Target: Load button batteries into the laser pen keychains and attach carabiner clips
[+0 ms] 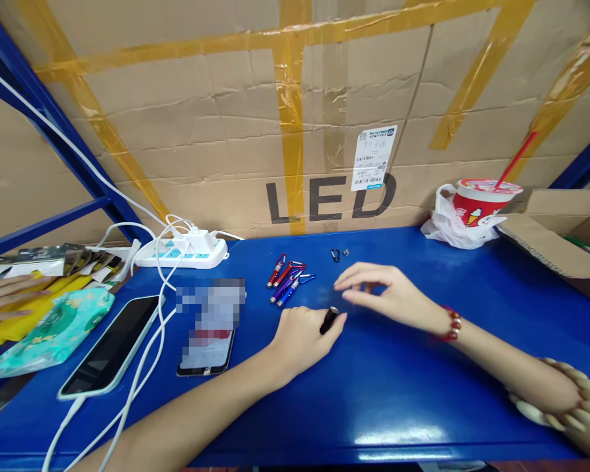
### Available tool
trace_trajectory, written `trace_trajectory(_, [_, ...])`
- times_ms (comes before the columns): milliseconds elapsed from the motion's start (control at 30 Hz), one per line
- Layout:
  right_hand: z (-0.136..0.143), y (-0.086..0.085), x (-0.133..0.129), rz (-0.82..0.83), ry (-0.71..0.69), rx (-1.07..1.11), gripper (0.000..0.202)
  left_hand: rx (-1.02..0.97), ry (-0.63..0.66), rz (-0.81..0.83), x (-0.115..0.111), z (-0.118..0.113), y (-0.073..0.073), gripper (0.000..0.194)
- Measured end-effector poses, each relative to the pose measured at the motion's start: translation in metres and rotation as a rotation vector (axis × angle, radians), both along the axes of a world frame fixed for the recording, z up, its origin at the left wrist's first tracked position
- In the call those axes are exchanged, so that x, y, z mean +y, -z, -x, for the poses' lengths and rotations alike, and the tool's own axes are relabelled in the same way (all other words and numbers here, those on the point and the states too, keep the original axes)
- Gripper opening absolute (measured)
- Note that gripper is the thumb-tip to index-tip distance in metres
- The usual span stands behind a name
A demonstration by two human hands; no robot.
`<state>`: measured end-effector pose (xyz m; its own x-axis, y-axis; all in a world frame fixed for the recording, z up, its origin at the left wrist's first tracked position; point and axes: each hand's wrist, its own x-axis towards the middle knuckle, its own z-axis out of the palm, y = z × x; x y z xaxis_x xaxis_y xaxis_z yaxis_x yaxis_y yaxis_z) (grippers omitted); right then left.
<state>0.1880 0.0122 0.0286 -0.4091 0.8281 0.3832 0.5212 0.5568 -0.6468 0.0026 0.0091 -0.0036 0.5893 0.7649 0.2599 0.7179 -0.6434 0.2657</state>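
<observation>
My left hand [299, 337] is closed around a small black flashlight [329, 320], whose silver-rimmed end points up beside my thumb. My right hand [391, 292] hovers just right of it over the blue table, thumb and fingers curved and slightly apart, with nothing visible between them. Beyond my hands lie several keychain flashlights [286, 282] in red, purple and blue, each with a small clip. A black carabiner [335, 255] and a tiny metal piece [346, 252] rest farther back, above my right fingertips.
A phone [211, 328] and a charging phone [113, 347] lie left, crossed by white cables from a power strip [181, 254]. Another person's hand [4, 298] touches yellow packages. Back right stand a red cup [482, 203] and an open carton [555, 242]. Cardboard [201, 131] walls the back.
</observation>
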Motion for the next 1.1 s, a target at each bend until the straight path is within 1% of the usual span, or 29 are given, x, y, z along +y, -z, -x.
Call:
trace_trajectory(67, [-0.014, 0.005, 0.015, -0.068, 0.153, -0.086, 0.029, -0.005, -0.001, -0.008, -0.001, 0.0, -0.002, 0.04])
trace_trajectory(133, [-0.027, 0.013, 0.031, -0.195, 0.289, -0.323, 0.032, -0.006, 0.018, -0.001, -0.002, 0.0, -0.004, 0.041])
trace_trajectory(167, [-0.032, 0.018, 0.038, -0.263, 0.327, -0.471, 0.034, -0.009, 0.032, 0.013, -0.002, 0.0, -0.005, 0.041])
trace_trajectory(267, [-0.038, 0.029, 0.055, -0.276, 0.324, -0.563, 0.036, -0.022, 0.07, 0.068, -0.001, 0.002, -0.008, 0.041])
trace_trajectory(367, [-0.033, 0.033, 0.064, -0.277, 0.318, -0.601, 0.033, -0.02, 0.095, 0.093, 0.0, 0.004, -0.009, 0.041])
trace_trajectory(567, [-0.03, 0.031, 0.072, -0.259, 0.332, -0.584, 0.027, -0.037, 0.089, 0.125, 0.002, 0.006, -0.008, 0.039])
trace_trajectory(767, [-0.038, 0.025, 0.062, -0.235, 0.367, -0.507, 0.026, -0.115, 0.067, 0.174, 0.004, 0.006, -0.007, 0.03])
trace_trajectory(900, [-0.039, 0.02, 0.052, -0.193, 0.378, -0.401, 0.025, -0.125, 0.066, 0.214, 0.002, 0.006, -0.009, 0.022])
trace_trajectory(1033, [-0.031, 0.015, 0.043, -0.135, 0.382, -0.28, 0.023, -0.113, 0.074, 0.254, 0.001, 0.005, -0.01, 0.019])
trace_trajectory(1100, [-0.024, 0.012, 0.038, -0.055, 0.362, -0.134, 0.022, -0.111, 0.076, 0.267, 0.002, 0.005, -0.009, 0.018])
